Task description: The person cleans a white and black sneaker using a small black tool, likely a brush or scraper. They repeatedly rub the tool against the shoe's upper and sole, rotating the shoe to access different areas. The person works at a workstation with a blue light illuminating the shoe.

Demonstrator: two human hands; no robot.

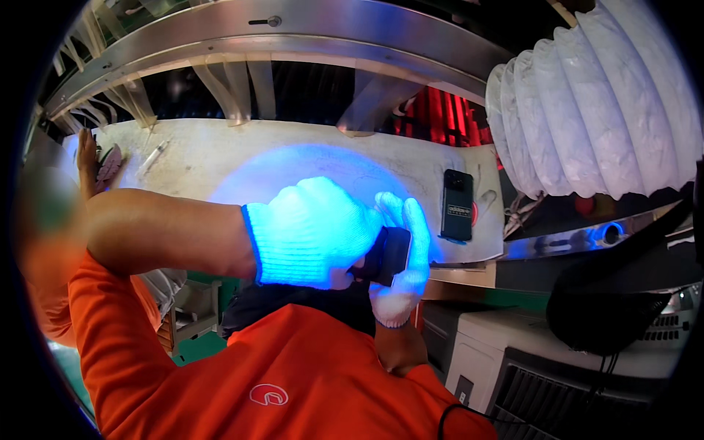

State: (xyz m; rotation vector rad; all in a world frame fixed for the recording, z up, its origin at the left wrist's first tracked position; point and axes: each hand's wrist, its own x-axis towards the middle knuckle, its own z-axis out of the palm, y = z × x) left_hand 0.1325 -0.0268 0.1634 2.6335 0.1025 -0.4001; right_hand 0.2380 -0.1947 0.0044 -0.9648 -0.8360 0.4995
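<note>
Both my hands wear white knitted gloves with blue cuffs, glowing under blue light. My left hand comes in from the left with its back turned up and its fingers curled against a dark boxy object. On the right side of that object is my right hand, with its fingers stretched upward along its edge and bent round it. What kind of object it is cannot be made out. My left fingertips are mostly hidden behind the glove. The hands are above the near edge of a white worktable, over a round patch of blue light.
A black phone lies on the table's right. At the far left, another person's hand is beside a pinkish sole-shaped piece and a white pen-like stick. Behind stands a metal frame with clear strips; a white duct hangs right.
</note>
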